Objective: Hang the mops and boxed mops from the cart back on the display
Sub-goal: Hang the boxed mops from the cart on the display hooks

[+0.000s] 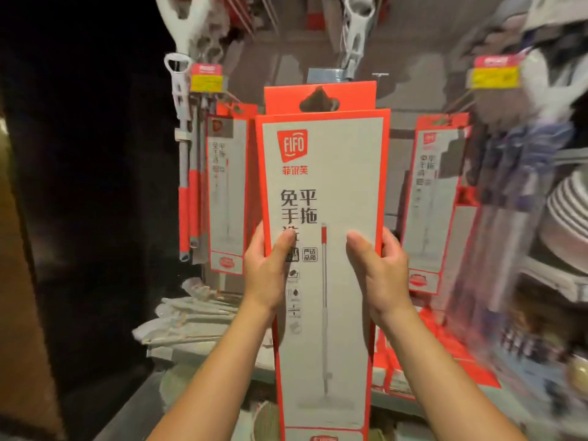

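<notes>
I hold a tall boxed mop (323, 192), white with an orange border and a FIFO logo, upright in front of the display. My left hand (269, 268) grips its left edge, thumb on the front. My right hand (380, 265) grips the right edge the same way. The box's orange hang tab (319, 97) with its cut-out hole sits just below a white and grey mop handle (353, 33) that hangs on the display. More boxed mops hang at the left (227, 192) and at the right (437, 205).
Loose mops with white and orange handles (186, 148) hang at the upper left. Price tags (206, 78) sit on hook ends at left and right (494, 71). White mop heads (187, 316) lie on a low shelf. Orange boxes (445, 361) lie at the lower right. Striped goods (569, 211) fill the right edge.
</notes>
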`<state>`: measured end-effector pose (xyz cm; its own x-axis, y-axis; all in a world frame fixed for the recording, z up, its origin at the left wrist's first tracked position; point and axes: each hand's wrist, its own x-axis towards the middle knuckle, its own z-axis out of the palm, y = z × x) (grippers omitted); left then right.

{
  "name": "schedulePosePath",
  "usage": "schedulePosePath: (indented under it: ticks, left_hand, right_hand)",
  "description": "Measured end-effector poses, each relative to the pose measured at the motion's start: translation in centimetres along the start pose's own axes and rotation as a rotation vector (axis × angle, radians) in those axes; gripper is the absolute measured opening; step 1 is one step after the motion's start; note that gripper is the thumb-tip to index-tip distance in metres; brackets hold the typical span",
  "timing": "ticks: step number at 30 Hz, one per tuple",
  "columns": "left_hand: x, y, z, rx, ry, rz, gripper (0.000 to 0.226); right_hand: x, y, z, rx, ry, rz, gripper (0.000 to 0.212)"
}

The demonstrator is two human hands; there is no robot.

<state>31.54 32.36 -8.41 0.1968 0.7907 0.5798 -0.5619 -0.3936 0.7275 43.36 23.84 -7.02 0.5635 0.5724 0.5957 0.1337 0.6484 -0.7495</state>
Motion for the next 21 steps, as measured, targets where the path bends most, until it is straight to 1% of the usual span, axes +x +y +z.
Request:
schedulePosePath:
  ticks: [3,7,10,12,16,18,21]
  left_hand:
    - [0.4,-1.4,3.2,-0.045,-0.062,-0.007,0.046]
    - [1.1,-3.4,6.5,-0.123,-0.191,-0.044,0.042]
    - [2.5,-5.0,8.3,-0.172,-0.228,-0.078,0.051]
    - [3.6,-5.9,9.1,-0.187,-0.244,-0.091,0.051]
    - [6.7,-7.5,9.8,-0.217,-0.281,-0.104,0.054]
    - [8.2,-8.2,10.2,-0.208,-0.308,-0.110,0.051]
    - [9.8,-9.6,11.0,-0.192,-0.366,-0.115,0.040]
  right_hand:
    - [0.7,-0.6,-2.9,-0.049,0.084,-0.014,0.058]
    - [1.7,-1.4,-5.8,-0.147,0.160,-0.073,0.065]
    - [2.9,-1.4,-7.2,-0.204,0.193,-0.115,0.058]
    - [3.9,-1.0,-7.6,-0.237,0.220,-0.123,0.058]
    - [6.8,0.3,-7.7,-0.254,0.268,-0.119,0.050]
    - [8.0,1.0,-7.8,-0.250,0.295,-0.125,0.042]
    - [9.1,2.1,-8.4,-0.234,0.328,-0.122,0.035]
